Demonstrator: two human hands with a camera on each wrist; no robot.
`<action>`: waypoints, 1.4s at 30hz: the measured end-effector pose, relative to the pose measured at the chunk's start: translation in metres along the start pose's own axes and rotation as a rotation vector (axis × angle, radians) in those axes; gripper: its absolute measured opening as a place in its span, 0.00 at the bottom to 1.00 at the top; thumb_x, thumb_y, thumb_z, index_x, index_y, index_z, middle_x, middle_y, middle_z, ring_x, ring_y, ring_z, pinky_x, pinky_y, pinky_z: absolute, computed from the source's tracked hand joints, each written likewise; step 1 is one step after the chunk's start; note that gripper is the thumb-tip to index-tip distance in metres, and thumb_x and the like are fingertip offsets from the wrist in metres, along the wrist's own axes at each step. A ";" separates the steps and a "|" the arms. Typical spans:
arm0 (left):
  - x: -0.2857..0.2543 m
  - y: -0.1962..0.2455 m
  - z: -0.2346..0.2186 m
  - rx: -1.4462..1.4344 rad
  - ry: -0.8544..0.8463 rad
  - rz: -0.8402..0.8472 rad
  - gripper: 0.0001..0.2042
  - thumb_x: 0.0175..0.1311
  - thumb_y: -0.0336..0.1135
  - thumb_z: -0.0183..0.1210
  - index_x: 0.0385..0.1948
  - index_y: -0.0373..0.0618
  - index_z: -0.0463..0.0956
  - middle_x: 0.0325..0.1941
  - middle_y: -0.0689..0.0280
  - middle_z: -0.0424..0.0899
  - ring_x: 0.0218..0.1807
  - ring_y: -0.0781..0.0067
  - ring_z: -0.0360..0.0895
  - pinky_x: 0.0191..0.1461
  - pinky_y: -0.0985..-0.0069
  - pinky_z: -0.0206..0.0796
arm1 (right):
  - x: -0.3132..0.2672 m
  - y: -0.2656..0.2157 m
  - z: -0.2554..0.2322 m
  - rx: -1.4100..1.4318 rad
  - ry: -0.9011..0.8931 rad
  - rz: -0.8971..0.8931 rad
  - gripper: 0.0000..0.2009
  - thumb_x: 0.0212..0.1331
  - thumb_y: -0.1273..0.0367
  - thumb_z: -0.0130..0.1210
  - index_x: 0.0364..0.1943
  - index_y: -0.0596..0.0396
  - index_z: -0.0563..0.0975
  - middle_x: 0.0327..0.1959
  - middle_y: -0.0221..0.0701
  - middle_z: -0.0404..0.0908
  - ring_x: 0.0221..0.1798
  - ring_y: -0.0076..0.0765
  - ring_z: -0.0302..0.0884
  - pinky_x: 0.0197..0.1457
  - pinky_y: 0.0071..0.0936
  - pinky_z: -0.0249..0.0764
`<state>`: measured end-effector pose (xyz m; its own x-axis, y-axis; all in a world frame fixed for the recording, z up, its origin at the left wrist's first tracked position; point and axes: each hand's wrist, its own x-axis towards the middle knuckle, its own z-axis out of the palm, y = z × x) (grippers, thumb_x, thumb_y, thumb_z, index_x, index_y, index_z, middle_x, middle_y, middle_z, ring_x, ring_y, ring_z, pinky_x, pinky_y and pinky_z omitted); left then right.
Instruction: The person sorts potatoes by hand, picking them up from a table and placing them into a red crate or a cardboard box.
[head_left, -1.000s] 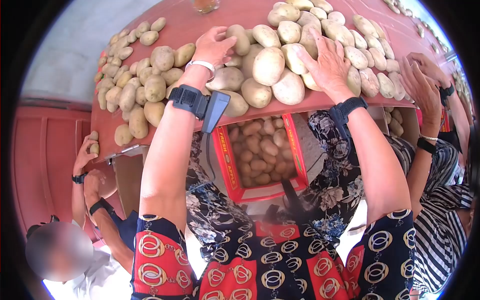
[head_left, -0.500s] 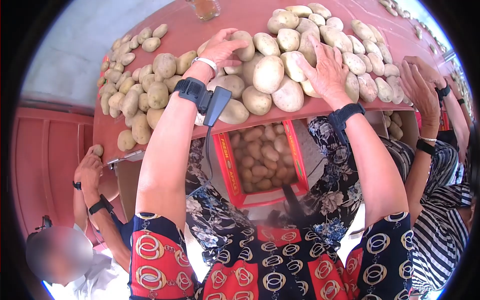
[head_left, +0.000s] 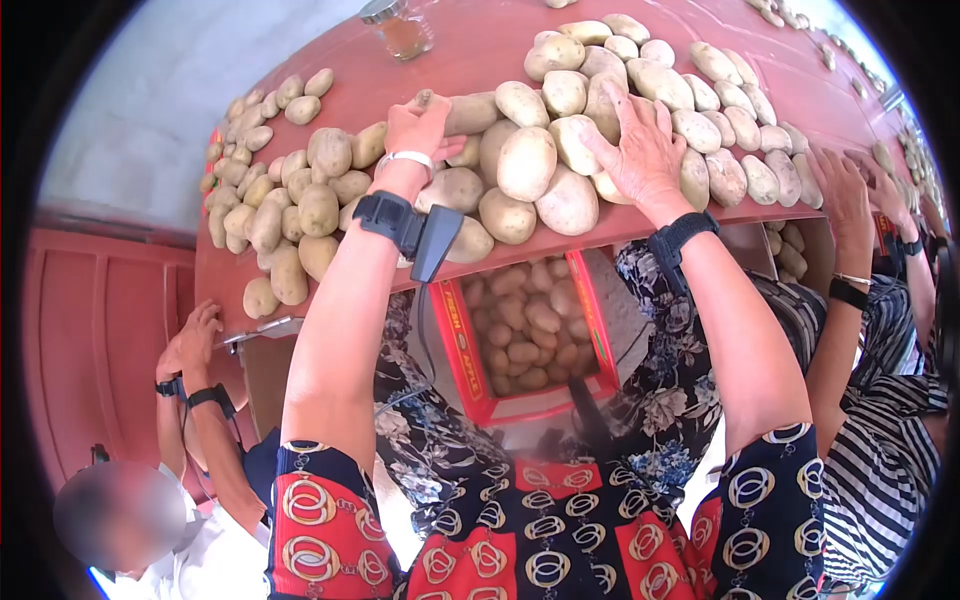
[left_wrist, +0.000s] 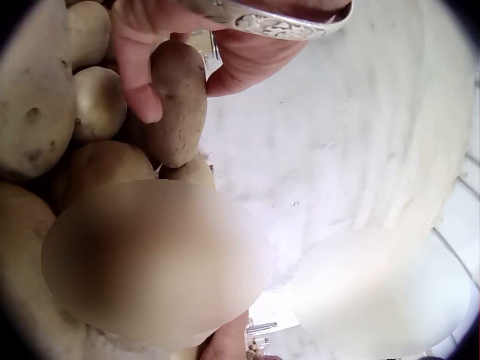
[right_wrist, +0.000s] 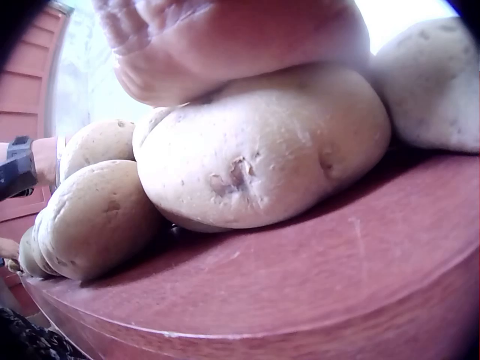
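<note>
My left hand [head_left: 416, 132] pinches a slim brown potato [left_wrist: 178, 105] between thumb and fingers, at the left side of the main heap in the head view. Beside those fingers lies a long potato [head_left: 470, 113], pointing sideways. My right hand [head_left: 645, 150] lies spread over the heap's right part, its palm on a pale potato [right_wrist: 262, 150] in the right wrist view. Between both hands sit several large potatoes, among them a big oval one [head_left: 527, 163]. A silver bracelet [left_wrist: 289, 26] circles the left wrist.
Under the red table [head_left: 330, 72] stands a red-rimmed box [head_left: 455, 335] holding potatoes. A glass jar [head_left: 400, 28] stands at the back. Smaller potatoes [head_left: 320, 210] pile up on the left. Other people's hands are at the left edge [head_left: 190, 335] and right edge [head_left: 845, 190].
My left hand has moved slightly down and left and turned over, while the long potato beside it now lies sideways. My right hand stays on the heap. The person at left no longer shows a potato.
</note>
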<state>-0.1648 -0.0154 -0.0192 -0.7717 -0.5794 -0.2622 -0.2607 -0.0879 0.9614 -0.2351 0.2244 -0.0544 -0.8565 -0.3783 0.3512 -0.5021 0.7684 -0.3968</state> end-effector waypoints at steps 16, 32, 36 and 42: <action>0.011 -0.007 -0.012 0.529 0.071 0.368 0.21 0.57 0.36 0.60 0.51 0.36 0.69 0.46 0.55 0.78 0.35 0.72 0.81 0.33 0.80 0.75 | 0.004 0.002 0.003 0.004 0.065 -0.051 0.37 0.48 0.37 0.46 0.62 0.37 0.62 0.62 0.31 0.64 0.67 0.53 0.49 0.62 0.59 0.45; -0.147 -0.074 0.018 0.423 -0.693 0.611 0.11 0.53 0.25 0.59 0.39 0.45 0.74 0.37 0.67 0.79 0.43 0.76 0.77 0.44 0.77 0.70 | 0.002 0.006 0.004 0.024 0.023 -0.039 0.37 0.48 0.38 0.47 0.63 0.35 0.59 0.64 0.31 0.62 0.68 0.54 0.47 0.62 0.62 0.44; -0.118 -0.204 0.024 0.783 -0.955 0.153 0.17 0.50 0.33 0.61 0.44 0.47 0.74 0.43 0.59 0.79 0.49 0.59 0.76 0.51 0.69 0.66 | 0.002 0.003 0.001 -0.025 -0.036 -0.030 0.38 0.49 0.39 0.49 0.64 0.34 0.57 0.64 0.31 0.60 0.69 0.54 0.45 0.62 0.61 0.45; -0.103 -0.293 0.041 1.119 -0.664 0.177 0.16 0.48 0.35 0.60 0.42 0.49 0.73 0.48 0.57 0.75 0.52 0.54 0.72 0.54 0.61 0.64 | 0.002 0.004 0.001 -0.053 -0.053 -0.014 0.38 0.48 0.41 0.50 0.65 0.34 0.56 0.64 0.33 0.60 0.69 0.55 0.45 0.63 0.59 0.45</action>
<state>-0.0328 0.1032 -0.2778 -0.8978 0.0208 -0.4400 -0.2166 0.8489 0.4821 -0.2389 0.2262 -0.0566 -0.8551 -0.4152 0.3106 -0.5086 0.7884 -0.3461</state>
